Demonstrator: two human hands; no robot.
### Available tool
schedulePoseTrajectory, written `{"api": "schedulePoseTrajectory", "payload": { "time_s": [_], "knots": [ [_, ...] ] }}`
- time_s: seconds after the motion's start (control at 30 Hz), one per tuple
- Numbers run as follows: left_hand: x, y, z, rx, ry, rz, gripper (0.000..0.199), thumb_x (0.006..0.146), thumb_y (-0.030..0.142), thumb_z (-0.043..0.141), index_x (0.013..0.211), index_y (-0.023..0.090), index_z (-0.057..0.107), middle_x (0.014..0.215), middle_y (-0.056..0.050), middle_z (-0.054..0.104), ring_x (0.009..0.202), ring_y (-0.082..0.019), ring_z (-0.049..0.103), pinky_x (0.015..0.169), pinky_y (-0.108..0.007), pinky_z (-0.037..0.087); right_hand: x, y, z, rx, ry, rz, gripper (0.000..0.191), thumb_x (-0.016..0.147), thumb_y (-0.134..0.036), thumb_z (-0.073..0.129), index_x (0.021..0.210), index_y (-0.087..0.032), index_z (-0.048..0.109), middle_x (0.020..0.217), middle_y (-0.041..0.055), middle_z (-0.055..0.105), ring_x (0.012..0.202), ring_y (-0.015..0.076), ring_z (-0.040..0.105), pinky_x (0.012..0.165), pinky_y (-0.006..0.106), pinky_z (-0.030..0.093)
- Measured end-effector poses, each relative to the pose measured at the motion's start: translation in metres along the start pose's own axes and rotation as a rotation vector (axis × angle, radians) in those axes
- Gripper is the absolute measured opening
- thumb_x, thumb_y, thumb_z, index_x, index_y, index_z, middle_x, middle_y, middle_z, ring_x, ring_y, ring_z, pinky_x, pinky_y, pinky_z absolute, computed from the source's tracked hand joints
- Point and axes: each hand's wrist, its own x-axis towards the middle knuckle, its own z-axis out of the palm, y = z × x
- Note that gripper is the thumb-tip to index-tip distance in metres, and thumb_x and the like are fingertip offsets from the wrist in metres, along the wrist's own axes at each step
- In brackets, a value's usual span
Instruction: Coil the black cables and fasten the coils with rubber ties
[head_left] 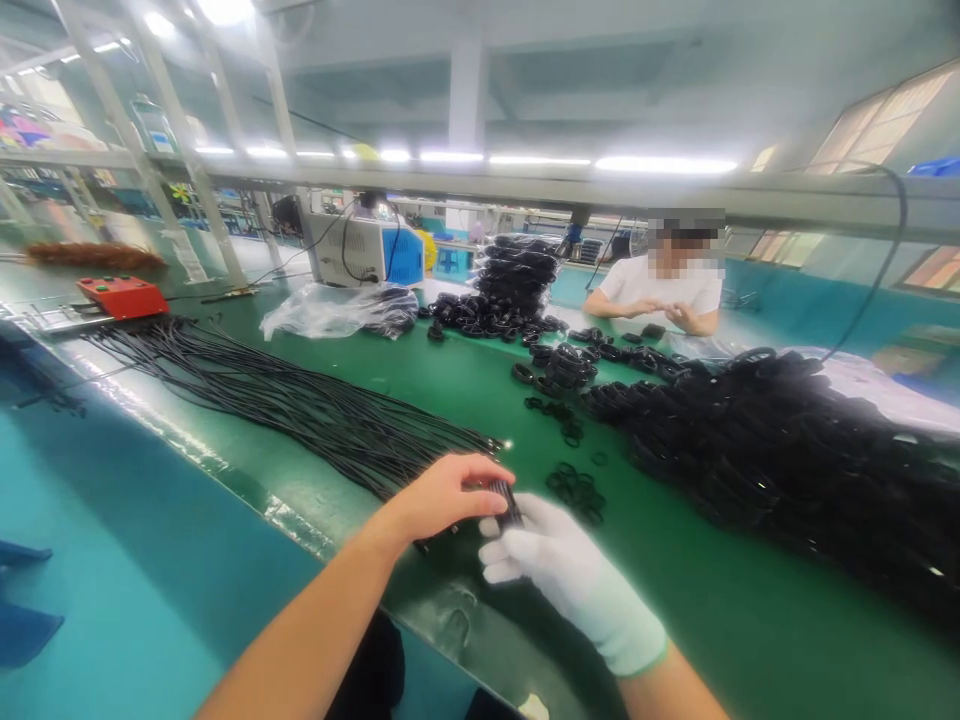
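My bare left hand (448, 490) and my white-gloved right hand (566, 575) meet low in the middle of the head view. Between them is a small coiled black cable (508, 502), its turns lying side by side like ridges. The left thumb and fingers close on it from the left, while the gloved fingers wrap it from the right. Part of the coil is hidden by the fingers. Long straight black cables (300, 390) lie on the green tabletop, their near ends beside my left wrist. Some loose black rings (576, 490) rest just beyond the glove.
A large heap of black coils (750, 440) covers the right side. More coils are stacked (517, 270) at the back, near a clear plastic bag (322, 308) and a white-and-blue machine (367, 250). A red control box (124, 297) sits far left. A co-worker (660, 285) sits across the table.
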Motion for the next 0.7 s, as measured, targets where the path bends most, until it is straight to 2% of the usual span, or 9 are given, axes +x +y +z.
{"api": "schedulePoseTrajectory", "payload": {
  "time_s": [0.1,0.17,0.33,0.43,0.5,0.6,0.7],
  "knots": [
    [0.001,-0.001,0.003,-0.079,0.137,0.035,0.028,0.083,0.031,0.055,0.105,0.018,0.066,0.108,-0.006,0.066,0.101,-0.021,0.059,0.091,-0.032,0.045,0.000,0.002,-0.002,0.009,-0.010,0.000,0.044,0.076,-0.025,0.067,0.115,-0.014,0.050,0.101,0.0104,0.057,0.080,0.0194,0.064,0.075,0.040,0.052],
    [0.000,-0.003,0.005,-0.146,0.170,0.048,0.027,0.084,0.028,0.053,0.107,0.018,0.064,0.107,-0.006,0.066,0.101,-0.020,0.059,0.092,-0.032,0.045,0.000,0.002,-0.002,0.016,-0.011,-0.004,0.044,0.078,-0.025,0.066,0.116,-0.013,0.048,0.103,0.0110,0.057,0.079,0.0190,0.064,0.074,0.039,0.052],
    [-0.005,-0.010,0.007,-0.144,0.027,0.071,0.043,0.071,0.012,0.063,0.112,0.022,0.062,0.110,-0.005,0.060,0.090,-0.018,0.059,0.080,-0.029,0.048,0.000,0.003,-0.005,0.009,-0.070,-0.048,0.041,0.080,-0.027,0.064,0.116,-0.011,0.052,0.104,0.0116,0.056,0.074,0.0154,0.063,0.061,0.028,0.053],
    [-0.007,-0.012,0.006,-0.246,0.019,0.060,0.041,0.071,0.012,0.063,0.111,0.020,0.062,0.103,-0.005,0.061,0.089,-0.018,0.058,0.077,-0.028,0.047,0.003,0.004,-0.006,0.143,-0.114,-0.008,0.036,0.090,-0.035,0.049,0.115,-0.009,0.054,0.104,0.0138,0.058,0.069,0.0135,0.062,0.056,0.025,0.053],
    [-0.007,-0.011,0.005,-0.274,0.011,0.059,0.041,0.070,0.011,0.064,0.111,0.019,0.062,0.102,-0.005,0.061,0.090,-0.018,0.057,0.077,-0.028,0.047,0.004,0.006,-0.007,0.210,-0.131,0.008,0.036,0.093,-0.033,0.041,0.117,-0.009,0.053,0.104,0.0149,0.059,0.067,0.0130,0.062,0.055,0.024,0.052],
    [-0.007,-0.009,0.004,-0.210,0.003,0.064,0.043,0.068,0.009,0.064,0.110,0.020,0.063,0.102,-0.004,0.060,0.082,-0.015,0.056,0.073,-0.026,0.046,0.006,0.008,-0.008,0.230,-0.163,-0.001,0.031,0.092,-0.025,0.043,0.116,-0.009,0.053,0.100,0.0141,0.061,0.062,0.0106,0.060,0.050,0.020,0.050],
    [-0.006,-0.004,0.006,-0.150,0.015,0.058,0.042,0.068,0.010,0.064,0.108,0.020,0.064,0.097,-0.003,0.061,0.075,-0.012,0.054,0.067,-0.024,0.045,0.007,0.009,-0.009,0.216,-0.134,0.003,0.033,0.092,-0.032,0.044,0.112,-0.009,0.056,0.099,0.0139,0.062,0.063,0.0124,0.061,0.050,0.022,0.051]
  ]
}}
